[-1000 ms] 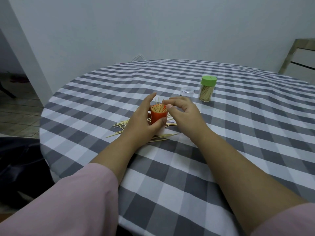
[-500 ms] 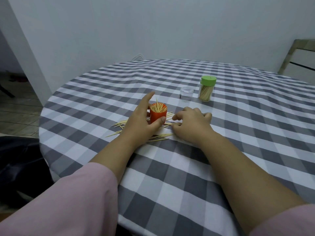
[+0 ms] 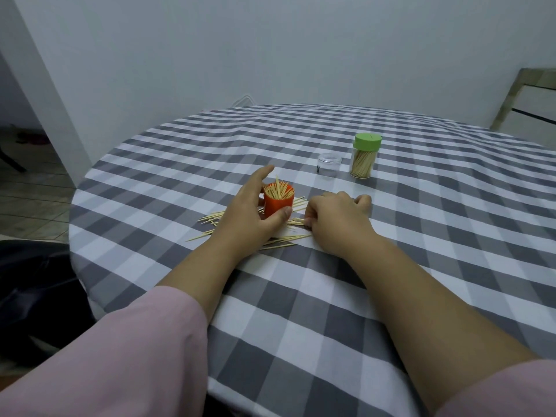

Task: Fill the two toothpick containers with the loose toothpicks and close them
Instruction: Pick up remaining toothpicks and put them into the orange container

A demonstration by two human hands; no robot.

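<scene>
Steadying the orange container (image 3: 278,203) mid-frame, the left hand (image 3: 251,215) is gripping it while the right hand (image 3: 337,219) is pinching loose toothpicks (image 3: 279,240) off the worktop (image 3: 421,236). Upper right, the green-lidded container (image 3: 364,159) is standing filled and closed; the orange one is still lacking its clear lid (image 3: 329,164).

it looked like a home dining corner: a round table (image 3: 421,266) under a grey-and-white checked cloth stood against a plain white wall (image 3: 270,49), tiled floor (image 3: 33,188) beside it, a wooden chair (image 3: 532,97) behind.
</scene>
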